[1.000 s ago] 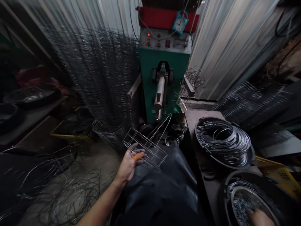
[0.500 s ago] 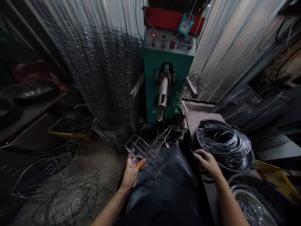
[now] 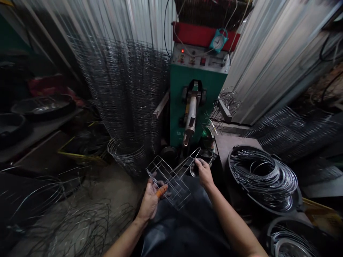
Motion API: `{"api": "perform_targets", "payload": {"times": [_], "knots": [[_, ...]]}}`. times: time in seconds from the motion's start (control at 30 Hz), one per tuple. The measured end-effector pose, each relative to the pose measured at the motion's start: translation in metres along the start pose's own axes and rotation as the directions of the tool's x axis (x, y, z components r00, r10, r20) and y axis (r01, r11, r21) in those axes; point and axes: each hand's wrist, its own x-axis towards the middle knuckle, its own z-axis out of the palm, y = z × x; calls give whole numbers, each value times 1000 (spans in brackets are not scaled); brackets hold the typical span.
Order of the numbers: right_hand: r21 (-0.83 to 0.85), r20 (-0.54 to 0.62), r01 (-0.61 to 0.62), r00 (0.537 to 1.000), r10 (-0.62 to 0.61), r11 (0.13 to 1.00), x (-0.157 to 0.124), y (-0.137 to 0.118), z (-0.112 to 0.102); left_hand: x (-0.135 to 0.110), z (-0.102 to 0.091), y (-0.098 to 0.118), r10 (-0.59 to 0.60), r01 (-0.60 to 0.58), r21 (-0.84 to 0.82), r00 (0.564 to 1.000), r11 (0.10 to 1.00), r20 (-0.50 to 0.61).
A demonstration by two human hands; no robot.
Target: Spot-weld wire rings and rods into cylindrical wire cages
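My left hand (image 3: 151, 200), with an orange cover on one finger, grips the near left edge of a small wire grid frame (image 3: 171, 180) held over my dark apron (image 3: 182, 228). My right hand (image 3: 204, 172) is closed at the frame's far right side, by its long wire loop; a thin wire piece seems pinched in the fingers but is too small to make out. Just beyond the frame stands a green welding machine (image 3: 197, 92) with its metal electrode arm (image 3: 190, 117) pointing down at it.
A tall stack of wire grids (image 3: 125, 92) stands left of the machine. Round tubs of wire rings (image 3: 264, 175) sit on the bench at right, another tub (image 3: 292, 239) nearer me. Loose wires (image 3: 66, 221) litter the floor at left. Dark pans (image 3: 40, 107) lie on a left shelf.
My right hand came out of the near tub, passed the bench edge and now meets the far right side of the frame. My left hand kept hold of the frame.
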Motion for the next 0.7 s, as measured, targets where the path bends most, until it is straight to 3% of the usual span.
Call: {"api": "perform_targets", "payload": {"times": [0.1, 0.43, 0.7], "knots": [[44, -45, 24, 999, -22, 999, 2, 4, 7, 5, 2, -1, -6, 6, 5, 1000, 1000, -10], [100, -17, 103, 995, -101, 990, 21, 8, 20, 17, 4, 10, -40, 41, 22, 998, 999, -43], [179, -50, 70, 997, -62, 981, 41, 8, 30, 31, 4, 7, -22, 22, -5, 997, 1000, -72]]}}
